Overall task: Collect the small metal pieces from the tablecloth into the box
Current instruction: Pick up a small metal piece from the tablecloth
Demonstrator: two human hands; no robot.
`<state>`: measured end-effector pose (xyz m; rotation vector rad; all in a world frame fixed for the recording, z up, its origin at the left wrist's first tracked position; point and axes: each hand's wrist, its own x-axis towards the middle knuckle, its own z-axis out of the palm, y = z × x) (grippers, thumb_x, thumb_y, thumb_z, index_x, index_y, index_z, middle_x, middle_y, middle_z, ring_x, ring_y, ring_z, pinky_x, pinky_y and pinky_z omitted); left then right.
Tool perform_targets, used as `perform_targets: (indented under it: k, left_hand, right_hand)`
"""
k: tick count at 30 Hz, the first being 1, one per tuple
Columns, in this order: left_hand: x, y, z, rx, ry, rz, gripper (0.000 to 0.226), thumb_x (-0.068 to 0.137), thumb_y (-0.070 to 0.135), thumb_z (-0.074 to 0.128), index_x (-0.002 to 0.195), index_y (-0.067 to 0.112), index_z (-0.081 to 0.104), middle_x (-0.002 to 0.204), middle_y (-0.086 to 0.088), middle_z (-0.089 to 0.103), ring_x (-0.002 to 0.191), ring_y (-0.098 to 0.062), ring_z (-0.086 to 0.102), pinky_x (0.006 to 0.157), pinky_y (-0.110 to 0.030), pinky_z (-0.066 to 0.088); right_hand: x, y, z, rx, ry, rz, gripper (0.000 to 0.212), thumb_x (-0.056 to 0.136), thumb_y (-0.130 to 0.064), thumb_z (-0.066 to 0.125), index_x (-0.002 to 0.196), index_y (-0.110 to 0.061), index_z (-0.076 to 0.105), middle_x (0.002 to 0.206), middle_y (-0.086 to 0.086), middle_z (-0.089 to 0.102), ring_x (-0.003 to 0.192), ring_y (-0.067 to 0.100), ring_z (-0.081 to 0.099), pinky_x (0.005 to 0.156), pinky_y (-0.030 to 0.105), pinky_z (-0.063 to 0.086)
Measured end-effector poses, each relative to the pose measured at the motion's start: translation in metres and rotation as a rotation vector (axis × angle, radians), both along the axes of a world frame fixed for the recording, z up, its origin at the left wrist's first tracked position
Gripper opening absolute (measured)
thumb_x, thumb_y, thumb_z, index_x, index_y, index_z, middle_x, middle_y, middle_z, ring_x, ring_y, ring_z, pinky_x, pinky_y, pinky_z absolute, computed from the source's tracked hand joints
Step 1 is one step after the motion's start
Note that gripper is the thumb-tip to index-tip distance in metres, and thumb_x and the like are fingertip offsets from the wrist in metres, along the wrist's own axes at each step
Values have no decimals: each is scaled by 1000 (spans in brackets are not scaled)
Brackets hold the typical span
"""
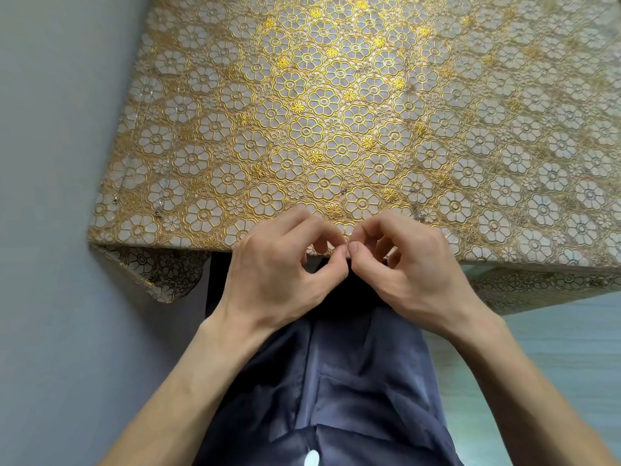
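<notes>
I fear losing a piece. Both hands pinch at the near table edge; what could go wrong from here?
1. The left hand and right hand pinch what looks like a tiny piece over the tablecloth edge; if dropped, it may fall into the lap.
2. Loose pieces, one by the right hand, one near the left corner, blend into the shiny pattern and could be missed.

The left hand (279,264) and right hand (406,267) are held together at the near edge of the tablecloth (336,95), fingers curled. A tiny metal piece (347,244) is apparently pinched between their fingertips, and other small pieces (420,216) are seen lying nearby.
</notes>
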<state>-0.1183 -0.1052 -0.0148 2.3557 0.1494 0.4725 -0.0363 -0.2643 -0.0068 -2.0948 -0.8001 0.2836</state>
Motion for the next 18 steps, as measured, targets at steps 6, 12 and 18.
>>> perform_targets:
  k: [6,12,18]
  left_hand:
    - [0,0,0,-20,12,-8,10,83,30,70,81,21,71,77,8,60,58,-15,53,58,-37,51]
    - [-2,0,-1,21,-15,-20,9,84,29,71,83,20,72,78,10,60,58,-14,52,61,-38,51]
    - [-1,1,-4,107,-45,-30,5,83,25,74,82,21,72,76,10,59,65,0,40,61,-39,48]
  right_hand:
    - [1,0,0,-4,13,15,5,84,-20,67,82,-15,67,72,-15,58,65,2,55,59,7,37]
    - [2,-2,2,0,51,32,4,84,-20,67,82,-17,65,76,-10,63,66,4,57,59,8,39]
    - [4,-4,3,-36,65,65,3,84,-21,65,82,-18,65,73,-14,59,66,6,57,59,9,40]
